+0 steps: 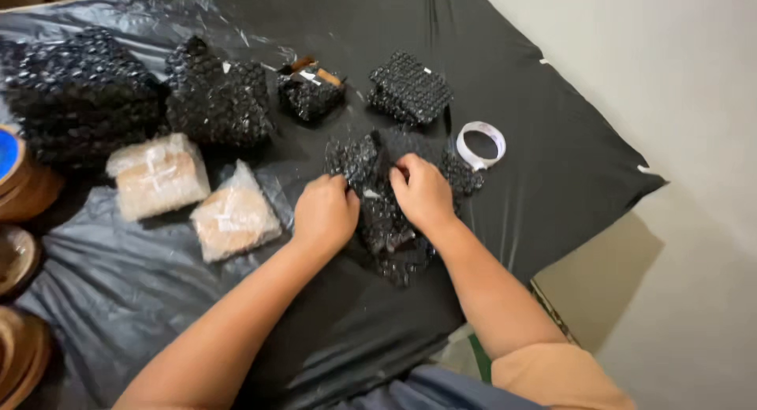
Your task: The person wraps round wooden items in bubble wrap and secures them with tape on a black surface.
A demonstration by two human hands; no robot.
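Both hands were closed on a sheet of black bubble wrap (386,213) lying on the black plastic-covered desk (552,158): the left hand (325,213) gripped its left edge, the right hand (422,191) pinched its top. A white tape roll (481,144) lay just right; two clear-wrapped brown parcels (197,197) sat to the left

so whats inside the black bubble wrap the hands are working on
Cannot be seen: the black bubble wrap is opaque. The left hand and right hand press on its top, covering the middle. Under it lies a black plastic sheet.
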